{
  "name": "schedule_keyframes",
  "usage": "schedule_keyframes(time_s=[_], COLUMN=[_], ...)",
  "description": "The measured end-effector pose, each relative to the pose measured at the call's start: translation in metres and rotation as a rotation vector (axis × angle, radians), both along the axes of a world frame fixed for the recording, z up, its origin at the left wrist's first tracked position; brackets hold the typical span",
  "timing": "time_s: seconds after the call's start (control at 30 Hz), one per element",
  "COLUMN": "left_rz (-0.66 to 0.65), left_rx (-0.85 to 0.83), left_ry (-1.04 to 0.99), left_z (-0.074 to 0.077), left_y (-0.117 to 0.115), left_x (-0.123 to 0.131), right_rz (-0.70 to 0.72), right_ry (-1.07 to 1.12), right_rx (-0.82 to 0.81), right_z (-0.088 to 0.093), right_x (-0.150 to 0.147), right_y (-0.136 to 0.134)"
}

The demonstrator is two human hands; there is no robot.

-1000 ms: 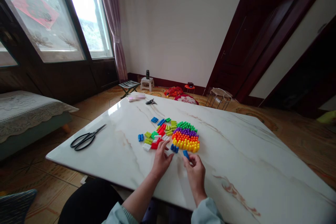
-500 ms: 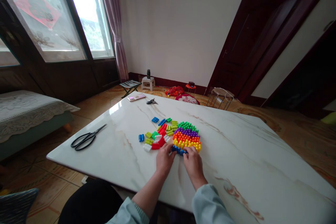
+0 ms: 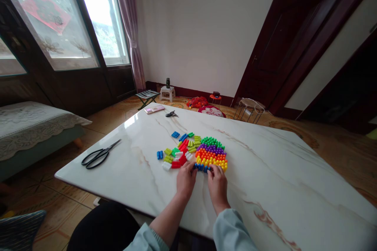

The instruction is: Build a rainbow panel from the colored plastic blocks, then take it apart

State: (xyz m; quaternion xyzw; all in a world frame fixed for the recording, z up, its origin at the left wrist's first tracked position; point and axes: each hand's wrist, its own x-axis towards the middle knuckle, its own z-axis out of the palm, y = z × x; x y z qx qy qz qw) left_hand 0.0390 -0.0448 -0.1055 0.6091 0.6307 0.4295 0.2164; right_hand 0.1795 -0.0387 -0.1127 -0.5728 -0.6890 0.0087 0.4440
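Item: one blue row (image 3: 203, 168) of small knobbed pieces, on the bench (image 3: 265, 188) straight between my two hands; long axis left to right, right end a shade nearer me. Item: my left hand (image 3: 186, 180), at the row's left end, fingers bent and closed on the blue. Item: my right hand (image 3: 218, 184), at the right end, fingers likewise closed on it; how firmly either pinches I cannot tell. Neither hand is the nearer, one serving each end. Item: one yellow band (image 3: 212, 161), just beyond the blue row and roughly parallel; whether the two touch I cannot tell. Behind it, in order: orange band (image 3: 210, 153), purple band (image 3: 210, 148), green band (image 3: 212, 141). To the left, loose: lime pieces (image 3: 193, 149), red pieces (image 3: 183, 159), one white piece (image 3: 166, 166); the reds lie just beside my left fingers, so I judge sideways room tight there. To the right of my right hand, open marbled top; towards me, more of the same down to the near edge, under my wrists. Well apart, far left: scissors (image 3: 98, 157).
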Motion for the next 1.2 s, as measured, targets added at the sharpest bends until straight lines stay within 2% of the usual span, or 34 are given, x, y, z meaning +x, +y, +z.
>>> schedule_keyframes(time_s=[0.1,0.23,0.4,0.53,0.67,0.73,0.8,0.87,0.93,1.07,1.2], left_rz=[-0.004,-0.001,0.015,0.013,-0.057,-0.053,0.004,0.068,0.066,-0.103,-0.254], left_rx=[-0.003,-0.007,0.058,0.155,0.212,0.236,0.228,0.161,0.038,-0.123,-0.201], left_ry=[0.005,0.002,-0.095,-0.217,-0.212,-0.151,-0.076,0.056,0.244,0.568,0.693], left_z=[-0.001,-0.003,-0.006,-0.006,0.008,0.023,0.039,0.051,0.057,0.050,0.036], left_y=[0.000,0.002,0.002,-0.008,-0.008,0.008,0.034,0.068,0.101,0.149,0.171], left_x=[0.000,0.000,0.000,-0.001,-0.016,-0.032,-0.053,-0.076,-0.096,-0.120,-0.127], right_rz=[0.018,-0.035,-0.041,-0.053,-0.058,-0.055,-0.046,-0.043,-0.041,-0.031,-0.035], right_ry=[0.064,0.092,-0.145,-0.341,-0.413,-0.427,-0.440,-0.452,-0.462,-0.477,-0.481], right_rx=[0.011,-0.001,-0.186,-0.220,-0.227,-0.234,-0.240,-0.244,-0.248,-0.264,-0.295], right_z=[-0.002,0.002,0.005,0.003,0.004,0.004,0.003,0.001,-0.001,-0.002,0.002], right_x=[0.001,0.007,0.014,0.014,0.011,0.011,0.010,0.010,0.010,0.008,0.006], right_y=[-0.002,-0.013,-0.031,-0.038,-0.040,-0.041,-0.040,-0.040,-0.040,-0.040,-0.040])
